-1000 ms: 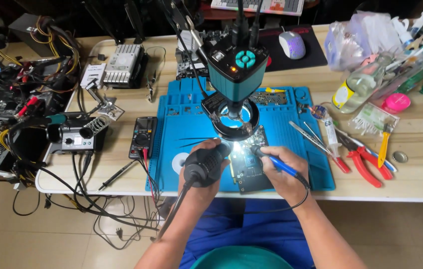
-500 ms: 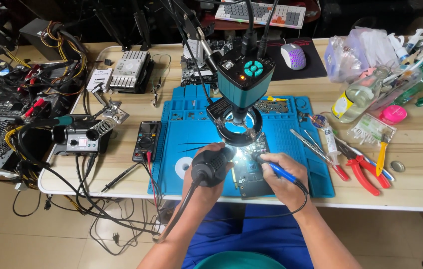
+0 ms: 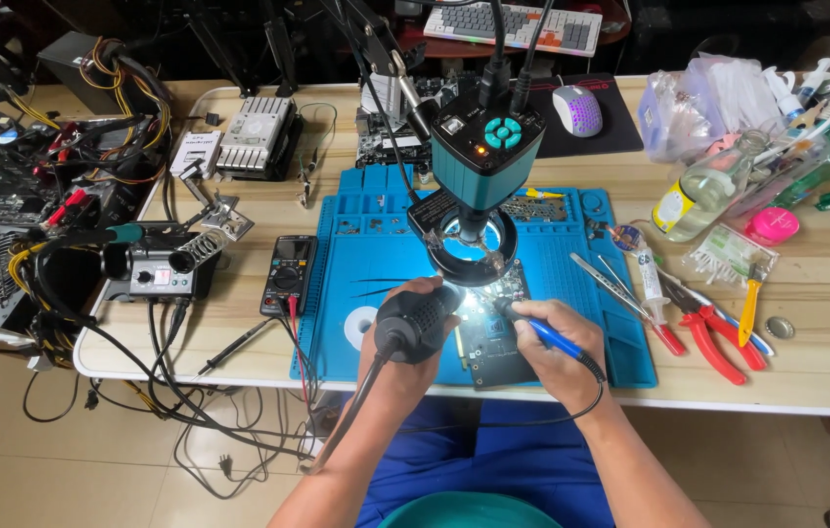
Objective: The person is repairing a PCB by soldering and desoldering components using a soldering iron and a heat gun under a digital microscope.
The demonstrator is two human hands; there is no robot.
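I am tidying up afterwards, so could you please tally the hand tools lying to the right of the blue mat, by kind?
Red-handled pliers or cutters: 2
Tweezers: 2
Syringe: 1
Yellow-handled tool: 1
Total: 6

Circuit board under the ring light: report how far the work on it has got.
Set up: the circuit board lies on the blue mat beneath the lit microscope camera.
In hand: the left hand holds a black hot-air handle at the board; the right hand holds a blue-gripped iron to it.
Left: whether any joint is finished cannot be seen; tweezers and pliers lie unused.
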